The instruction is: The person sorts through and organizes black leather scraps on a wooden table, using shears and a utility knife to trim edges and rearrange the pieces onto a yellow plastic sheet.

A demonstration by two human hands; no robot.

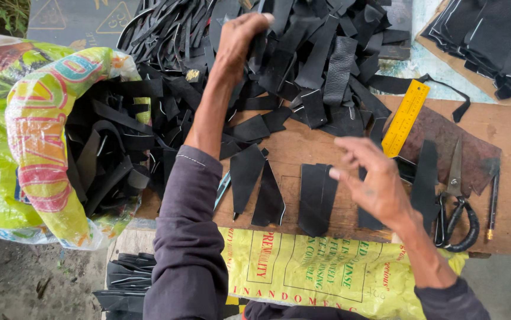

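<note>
Left hand (pixel 238 44) pinches a black strip in the big heap (pixel 303 53), right hand (pixel 374 184) hovers open over four sorted pieces (pixel 315 198); most remains unsorted.

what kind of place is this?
Likely a small, informal leather or rubber cutting workshop: a heap of black strips under the left hand, a wooden board with scissors and a yellow ruler, scrap-filled sack.

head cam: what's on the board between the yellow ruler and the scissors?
In the head view, a dark brown leather sheet lies between the yellow ruler and the scissors, with one black strip on it. The right hand hovers just left.
</note>
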